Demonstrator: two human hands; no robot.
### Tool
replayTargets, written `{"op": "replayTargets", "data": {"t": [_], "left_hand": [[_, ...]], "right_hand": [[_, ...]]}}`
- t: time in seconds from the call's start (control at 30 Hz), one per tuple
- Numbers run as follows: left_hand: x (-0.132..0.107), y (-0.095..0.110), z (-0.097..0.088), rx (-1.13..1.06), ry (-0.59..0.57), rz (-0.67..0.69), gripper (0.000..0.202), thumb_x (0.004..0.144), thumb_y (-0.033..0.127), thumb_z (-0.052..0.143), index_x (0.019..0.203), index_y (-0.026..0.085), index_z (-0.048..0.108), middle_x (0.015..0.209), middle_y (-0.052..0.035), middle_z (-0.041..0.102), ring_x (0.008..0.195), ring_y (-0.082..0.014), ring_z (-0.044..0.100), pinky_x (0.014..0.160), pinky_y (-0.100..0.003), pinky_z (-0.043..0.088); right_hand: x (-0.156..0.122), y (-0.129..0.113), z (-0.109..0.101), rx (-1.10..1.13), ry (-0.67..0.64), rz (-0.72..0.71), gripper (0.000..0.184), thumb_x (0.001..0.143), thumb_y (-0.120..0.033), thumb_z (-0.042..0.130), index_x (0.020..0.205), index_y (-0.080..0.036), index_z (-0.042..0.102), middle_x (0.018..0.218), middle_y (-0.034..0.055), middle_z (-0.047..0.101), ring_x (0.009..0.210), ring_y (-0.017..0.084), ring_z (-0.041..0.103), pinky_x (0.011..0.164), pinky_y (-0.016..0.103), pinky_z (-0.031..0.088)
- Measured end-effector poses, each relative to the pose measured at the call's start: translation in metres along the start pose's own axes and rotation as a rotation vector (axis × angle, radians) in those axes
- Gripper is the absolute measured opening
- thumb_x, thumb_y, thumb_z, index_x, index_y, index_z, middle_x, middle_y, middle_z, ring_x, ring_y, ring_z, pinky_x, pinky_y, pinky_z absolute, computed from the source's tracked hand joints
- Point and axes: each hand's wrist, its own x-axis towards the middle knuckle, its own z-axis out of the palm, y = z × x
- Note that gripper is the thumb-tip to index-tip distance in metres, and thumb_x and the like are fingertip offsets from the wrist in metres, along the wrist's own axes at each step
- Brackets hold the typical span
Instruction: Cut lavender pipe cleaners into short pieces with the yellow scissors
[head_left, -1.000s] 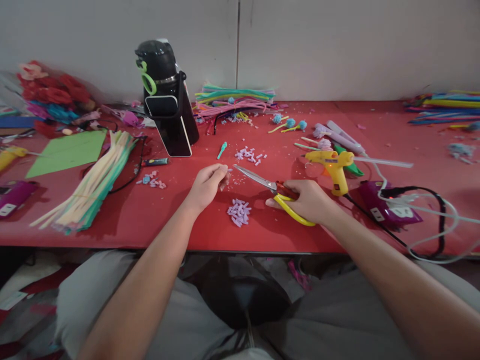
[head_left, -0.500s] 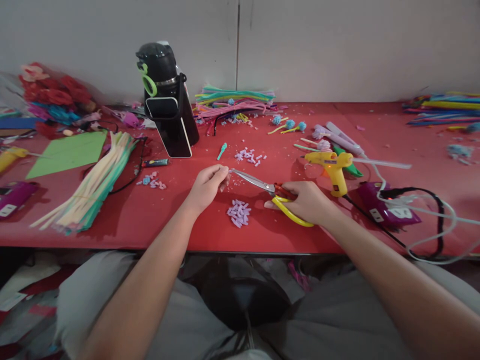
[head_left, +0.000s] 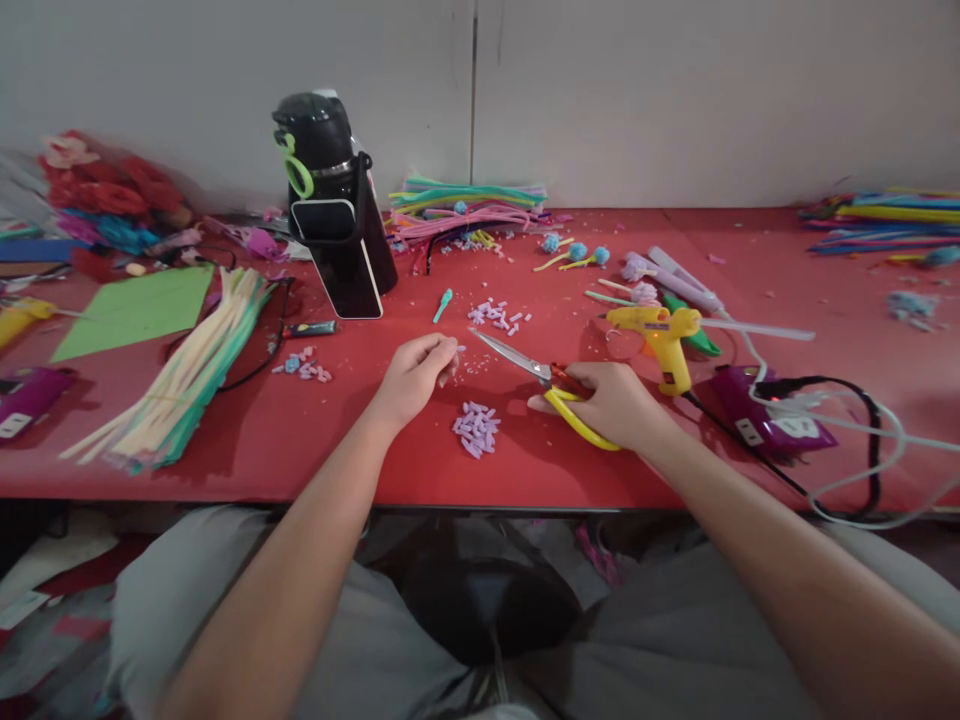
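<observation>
My right hand (head_left: pixel 611 400) grips yellow-handled scissors (head_left: pixel 544 385) on the red table (head_left: pixel 675 470), blades pointing left toward my left hand (head_left: pixel 415 372). My left hand pinches a tiny lilac piece at its fingertips, a short gap from the blade tips. Below the blades lies a small heap of cut lilac bits (head_left: pixel 476 427). More lilac bits (head_left: pixel 496 315) are scattered farther back.
A yellow glue gun (head_left: pixel 660 335) and a purple power strip (head_left: pixel 772 420) with white cables sit right. A black bottle with a phone (head_left: pixel 337 215) stands at the back left. Bundles of pipe cleaners (head_left: pixel 187 370) lie left, green paper (head_left: pixel 135 308) beyond, more pipe cleaners (head_left: pixel 465 200) behind.
The scissor tips met my left fingertips half a second ago and have now drawn back slightly to the right. Both hands otherwise stay in place.
</observation>
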Motion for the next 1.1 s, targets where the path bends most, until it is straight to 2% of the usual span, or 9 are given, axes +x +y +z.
{"op": "replayTargets", "data": {"t": [0.13, 0.23, 0.33, 0.4, 0.5, 0.67, 0.8, 0.97, 1.1], "left_hand": [[-0.005, 0.010, -0.001, 0.116, -0.052, 0.011, 0.033, 0.091, 0.036, 0.055, 0.064, 0.016, 0.056, 0.060, 0.0016, 0.050, 0.058, -0.0108, 0.045, 0.058, -0.026, 0.035], [-0.010, 0.021, -0.003, 0.263, -0.222, 0.019, 0.035, 0.090, 0.037, 0.057, 0.061, 0.016, 0.058, 0.061, 0.0003, 0.054, 0.059, -0.0113, 0.047, 0.058, -0.026, 0.034], [-0.013, 0.029, -0.005, 0.376, -0.339, -0.061, 0.047, 0.091, 0.044, 0.056, 0.054, 0.017, 0.049, 0.051, 0.0029, 0.042, 0.051, -0.0102, 0.040, 0.052, -0.026, 0.028], [-0.012, 0.031, -0.008, 0.446, -0.325, -0.070, 0.047, 0.092, 0.047, 0.054, 0.056, 0.017, 0.050, 0.052, 0.0027, 0.045, 0.052, -0.0107, 0.042, 0.053, -0.026, 0.030], [-0.008, 0.028, -0.014, 0.531, -0.190, -0.002, 0.034, 0.093, 0.041, 0.052, 0.071, 0.017, 0.060, 0.071, -0.0003, 0.062, 0.068, -0.0136, 0.055, 0.065, -0.027, 0.039], [0.005, 0.018, -0.025, 0.630, -0.067, 0.030, 0.018, 0.090, 0.031, 0.054, 0.083, 0.017, 0.063, 0.082, -0.0016, 0.067, 0.073, -0.0148, 0.058, 0.070, -0.027, 0.043], [0.025, 0.017, -0.025, 0.627, -0.068, 0.037, 0.015, 0.089, 0.028, 0.054, 0.083, 0.017, 0.063, 0.086, -0.0036, 0.069, 0.078, -0.0163, 0.061, 0.073, -0.028, 0.045], [0.058, 0.018, -0.013, 0.735, -0.104, 0.076, 0.012, 0.087, 0.025, 0.056, 0.086, 0.017, 0.065, 0.086, -0.0047, 0.069, 0.077, -0.0169, 0.061, 0.072, -0.028, 0.046], [0.086, 0.014, 0.001, 0.826, -0.176, 0.093, 0.013, 0.081, 0.019, 0.061, 0.091, 0.018, 0.069, 0.089, -0.0051, 0.067, 0.078, -0.0172, 0.061, 0.072, -0.027, 0.046]], "right_hand": [[0.000, 0.002, -0.001, 0.034, 0.048, 0.011, 0.069, 0.064, -0.082, 0.063, 0.056, -0.022, 0.031, 0.053, -0.0059, 0.028, 0.054, 0.009, 0.027, 0.049, 0.027, 0.019], [0.001, 0.003, -0.004, 0.027, 0.059, 0.019, 0.069, 0.064, -0.084, 0.061, 0.056, -0.022, 0.032, 0.054, -0.0056, 0.028, 0.054, 0.009, 0.027, 0.049, 0.027, 0.020], [0.001, 0.002, -0.010, 0.013, 0.073, 0.034, 0.069, 0.063, -0.086, 0.059, 0.056, -0.022, 0.034, 0.053, -0.0053, 0.030, 0.053, 0.009, 0.028, 0.049, 0.027, 0.021], [0.000, 0.001, -0.014, -0.003, 0.086, 0.042, 0.069, 0.064, -0.086, 0.058, 0.056, -0.022, 0.033, 0.052, -0.0052, 0.030, 0.053, 0.009, 0.028, 0.049, 0.027, 0.021], [0.000, 0.002, -0.022, -0.056, 0.086, 0.067, 0.066, 0.067, -0.084, 0.057, 0.057, -0.022, 0.034, 0.052, -0.0038, 0.036, 0.051, 0.010, 0.031, 0.049, 0.027, 0.022], [-0.003, 0.011, -0.036, -0.309, 0.006, 0.141, 0.055, 0.070, -0.075, 0.062, 0.065, -0.022, 0.049, 0.062, 0.0020, 0.055, 0.057, 0.015, 0.047, 0.054, 0.028, 0.030], [-0.011, 0.007, -0.041, -0.377, -0.149, 0.078, 0.051, 0.077, -0.072, 0.057, 0.069, -0.022, 0.060, 0.073, 0.0065, 0.066, 0.070, 0.022, 0.061, 0.057, 0.029, 0.035], [-0.018, -0.014, -0.037, -0.406, -0.138, 0.077, 0.057, 0.075, -0.078, 0.056, 0.089, -0.023, 0.067, 0.084, 0.0082, 0.072, 0.077, 0.027, 0.069, 0.058, 0.030, 0.038], [-0.018, -0.023, -0.036, -0.415, -0.177, 0.086, 0.056, 0.077, -0.077, 0.054, 0.084, -0.023, 0.068, 0.085, 0.0088, 0.073, 0.081, 0.028, 0.071, 0.061, 0.031, 0.043]]}}
